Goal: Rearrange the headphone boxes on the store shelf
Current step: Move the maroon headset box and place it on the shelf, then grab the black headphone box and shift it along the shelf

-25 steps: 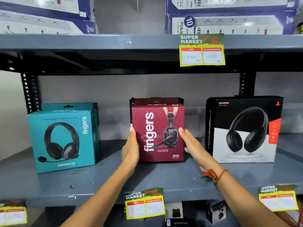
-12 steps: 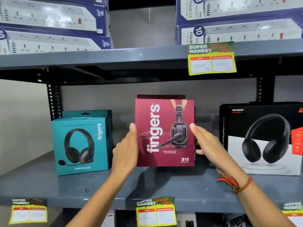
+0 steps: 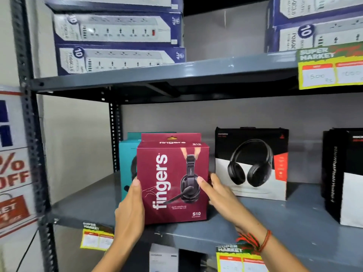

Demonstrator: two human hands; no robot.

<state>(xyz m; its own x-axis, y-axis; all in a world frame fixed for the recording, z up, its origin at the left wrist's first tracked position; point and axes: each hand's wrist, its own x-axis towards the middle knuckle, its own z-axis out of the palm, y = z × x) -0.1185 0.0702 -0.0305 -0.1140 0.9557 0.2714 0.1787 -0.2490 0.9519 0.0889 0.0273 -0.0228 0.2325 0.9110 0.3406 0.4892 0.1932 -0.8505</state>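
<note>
Your two hands hold the maroon headphone box (image 3: pixel 172 183) upright, at the front left part of the grey metal shelf (image 3: pixel 284 218). I cannot tell if its bottom edge touches the shelf or is a little above it. Your left hand (image 3: pixel 130 213) presses flat on the left side of the box, fingers (image 3: pixel 135 185) close together, and most of them are hidden behind the box edge. Your right hand (image 3: pixel 218 191) grips the right side; one of its fingers lies on the printed front, the others go around the corner and cannot be seen.

The maroon box covers most of the teal headphone box (image 3: pixel 127 163) behind it, so only a strip of teal shows on the left. A second maroon box (image 3: pixel 170 136) stands just behind, only its top is visible. To the right, apart from your hands, stands the black and white headphone box (image 3: pixel 251 163). Another black box (image 3: pixel 343 177) is cut off by the right border.

The shelf is painted steel, smooth, with perforated uprights (image 3: pixel 31 134). The upper shelf carries long white and blue cartons of power strips (image 3: pixel 117 30), blurred. Yellow price tags (image 3: pixel 330 69) hang on the shelf edges; the handwriting is hard to read. A red and white sale poster (image 3: pixel 13 173) at the left is cut off. A red thread bracelet (image 3: pixel 255 240) is on your right wrist.
</note>
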